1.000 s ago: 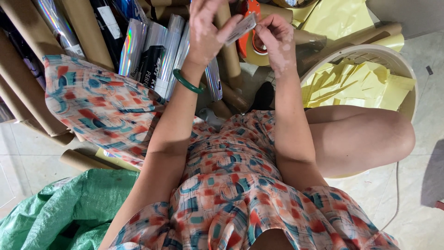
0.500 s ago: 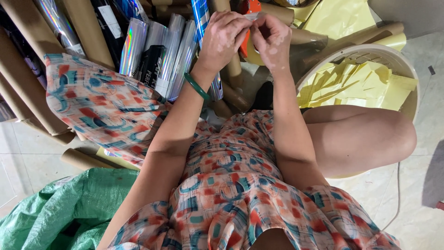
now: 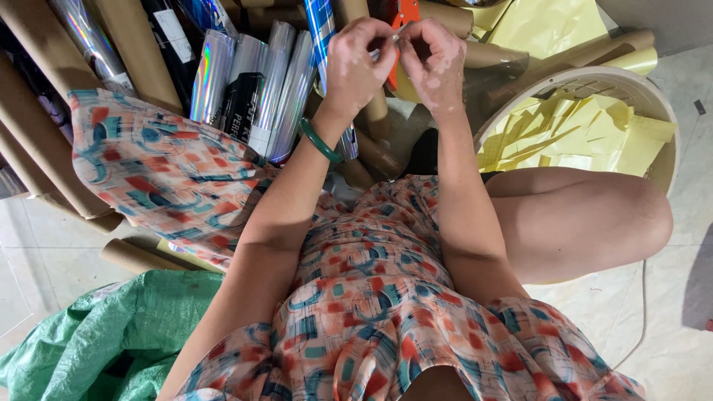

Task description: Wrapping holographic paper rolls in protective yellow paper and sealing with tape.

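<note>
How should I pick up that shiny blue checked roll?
Probably by its upper part, coming from above: the shiny blue checked roll stands nearly upright among packed silver rolls, so only the top is free, beside the left hand.

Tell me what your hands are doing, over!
Left hand, right hand: together pinching small silvery strip. Shiny foil rolls behind. Nothing blocking.

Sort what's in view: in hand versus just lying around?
In hand:
left hand and right hand, both pinching a small silvery strip.

Lying about:
shiny foil rolls
cardboard tubes
basket of yellow paper scraps
green sack
</note>
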